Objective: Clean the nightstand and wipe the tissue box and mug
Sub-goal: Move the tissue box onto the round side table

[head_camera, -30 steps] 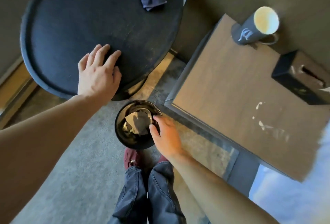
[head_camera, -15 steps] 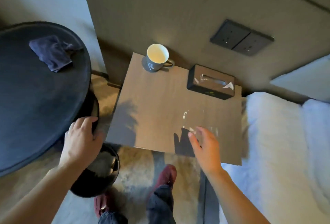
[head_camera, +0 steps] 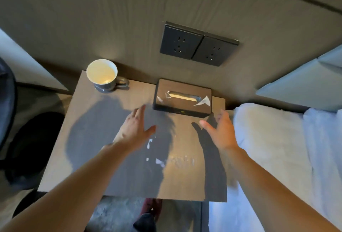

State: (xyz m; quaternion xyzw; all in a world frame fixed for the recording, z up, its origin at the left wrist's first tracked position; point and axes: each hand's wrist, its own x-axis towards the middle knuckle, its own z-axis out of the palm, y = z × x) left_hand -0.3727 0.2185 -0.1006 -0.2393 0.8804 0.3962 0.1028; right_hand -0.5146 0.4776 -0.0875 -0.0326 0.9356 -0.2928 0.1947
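Observation:
A brown wooden nightstand (head_camera: 103, 144) fills the middle of the view. A dark tissue box (head_camera: 182, 98) with a slot on top stands at its back right, small white scraps on its lid. A grey mug (head_camera: 103, 76) with a white inside stands at the back left corner, handle to the right. Several white paper bits (head_camera: 157, 157) lie on the tabletop's middle. My left hand (head_camera: 134, 130) hovers open just left of the box's front. My right hand (head_camera: 221, 130) hovers open just right of it. Neither touches the box.
Two dark wall sockets (head_camera: 198, 43) sit on the panel behind the box. A white bed (head_camera: 277, 148) borders the nightstand on the right. A dark round bin (head_camera: 31, 144) sits on the floor at the left, with a black table edge (head_camera: 7, 102) above it.
The view has swung from the bin and round table up to the nightstand. Both hands have left the bin and table edge and moved forward over the tabletop towards the tissue box.

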